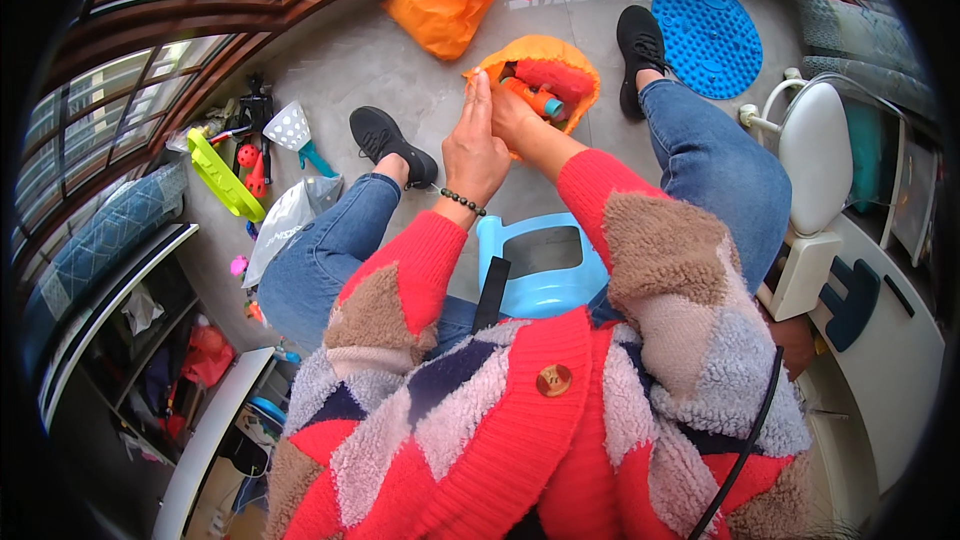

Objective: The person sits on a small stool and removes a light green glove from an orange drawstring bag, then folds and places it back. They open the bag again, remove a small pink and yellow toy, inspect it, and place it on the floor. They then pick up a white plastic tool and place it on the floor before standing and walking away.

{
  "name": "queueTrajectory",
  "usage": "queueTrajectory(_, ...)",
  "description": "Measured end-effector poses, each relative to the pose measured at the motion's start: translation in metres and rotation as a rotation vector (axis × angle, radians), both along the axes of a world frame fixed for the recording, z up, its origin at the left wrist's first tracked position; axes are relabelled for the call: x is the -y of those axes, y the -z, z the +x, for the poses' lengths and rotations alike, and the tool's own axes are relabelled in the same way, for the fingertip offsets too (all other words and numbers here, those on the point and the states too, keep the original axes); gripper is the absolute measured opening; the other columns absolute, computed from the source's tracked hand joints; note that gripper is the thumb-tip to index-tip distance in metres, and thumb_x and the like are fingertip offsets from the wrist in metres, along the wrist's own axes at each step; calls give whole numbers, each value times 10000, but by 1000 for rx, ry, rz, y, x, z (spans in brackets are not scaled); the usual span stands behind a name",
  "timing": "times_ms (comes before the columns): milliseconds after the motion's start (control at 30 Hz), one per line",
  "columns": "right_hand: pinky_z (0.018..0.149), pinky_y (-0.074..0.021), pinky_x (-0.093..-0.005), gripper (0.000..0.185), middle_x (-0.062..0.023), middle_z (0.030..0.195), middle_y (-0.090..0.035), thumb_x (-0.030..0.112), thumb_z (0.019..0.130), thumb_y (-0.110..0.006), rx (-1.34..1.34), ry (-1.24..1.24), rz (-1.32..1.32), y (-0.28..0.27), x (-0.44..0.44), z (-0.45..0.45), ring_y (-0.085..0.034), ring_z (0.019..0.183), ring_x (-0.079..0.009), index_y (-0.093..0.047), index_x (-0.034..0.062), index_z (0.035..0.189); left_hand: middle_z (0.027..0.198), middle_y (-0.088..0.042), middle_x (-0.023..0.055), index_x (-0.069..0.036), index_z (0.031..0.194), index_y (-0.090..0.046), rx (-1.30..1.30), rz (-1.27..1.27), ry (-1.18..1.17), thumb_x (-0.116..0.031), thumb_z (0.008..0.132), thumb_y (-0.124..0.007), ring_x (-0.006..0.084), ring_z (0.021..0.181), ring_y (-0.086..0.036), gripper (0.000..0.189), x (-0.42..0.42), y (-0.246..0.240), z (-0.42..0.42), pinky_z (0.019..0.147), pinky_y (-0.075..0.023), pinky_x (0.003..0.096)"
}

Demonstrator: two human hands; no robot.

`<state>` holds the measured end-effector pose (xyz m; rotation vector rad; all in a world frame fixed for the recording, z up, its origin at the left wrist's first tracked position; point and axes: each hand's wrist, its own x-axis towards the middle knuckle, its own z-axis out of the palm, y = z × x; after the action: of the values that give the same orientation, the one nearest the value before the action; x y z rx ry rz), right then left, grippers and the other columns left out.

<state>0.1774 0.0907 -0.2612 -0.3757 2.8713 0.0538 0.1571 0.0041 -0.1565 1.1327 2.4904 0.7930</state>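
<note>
An orange fabric bag (589,64) sits on the floor between my feet, its mouth spread wide. Inside it show an orange toy with a light-blue end (540,99) and a red-pink thing (559,79) that I cannot identify. My right hand (516,116) reaches into the bag at its near left side; its fingers are mostly hidden. Beaded bracelet on the wrist, my left hand (476,146) holds the bag's left rim with straight, close fingers. Beyond lies a second orange bag (442,7), bulging, with its handles up.
A light-blue plastic stool (536,221) is below me. Left on the floor are a lime-green plastic toy (217,176), a dotted white scoop (289,126), a red ball (248,156) and a plastic bag (289,214). A blue studded mat (706,34) and a white folding seat (816,157) are right.
</note>
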Motion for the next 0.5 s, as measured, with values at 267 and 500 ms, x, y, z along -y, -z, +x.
queueTrajectory(267,1124,-224,-438,563,-151,1478,-363,270,879,-489,227,39,89,-21,3,-8,-313,1379,-286,-407,57,1394,1417,-417,219,-22,1459,-270,-45,18,-8,102,687,-475,335,1256,-478,808,-2,8,-7,922,-492,378)
queueTrajectory(500,1096,-291,-413,548,-136,1457,-408,262,889,-496,496,118,46,-45,-2,-20,-361,1364,-262,-411,101,1406,1407,-427,227,-27,1456,-280,-35,35,5,91,698,-478,347,1214,-512,792,-7,11,-10,882,-507,383)
